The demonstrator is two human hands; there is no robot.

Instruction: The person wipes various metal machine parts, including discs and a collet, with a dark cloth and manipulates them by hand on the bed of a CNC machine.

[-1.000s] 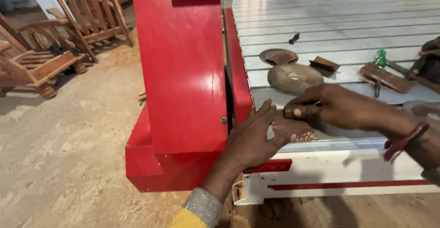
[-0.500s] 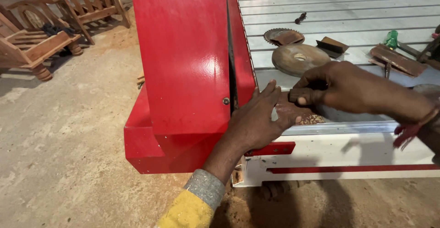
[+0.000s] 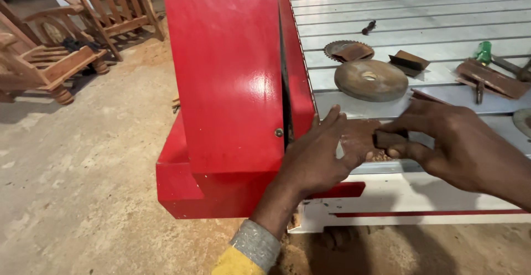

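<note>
My left hand (image 3: 323,153), in a yellow sleeve with a grey cuff, lies open at the front edge of the grey slotted machine bed (image 3: 420,9). Its fingers are spread beside the red machine column (image 3: 232,87). Sawdust and crumbs lie on its palm. My right hand (image 3: 459,145) comes in from the right. Its thumb and fingers pinch a small dark brown block (image 3: 390,139) right against the left palm.
On the bed behind the hands lie a round rusty disc (image 3: 370,79), a toothed disc (image 3: 347,51), a brown wedge piece (image 3: 408,62), a rusty clamp (image 3: 489,78), a green object (image 3: 484,51) and a black bolt (image 3: 368,27). Wooden chairs (image 3: 50,65) stand at the far left on the dusty floor.
My right hand has slid slightly left and down onto the left palm with the small block. The left hand has stayed by the red column. The view has shifted a little.
</note>
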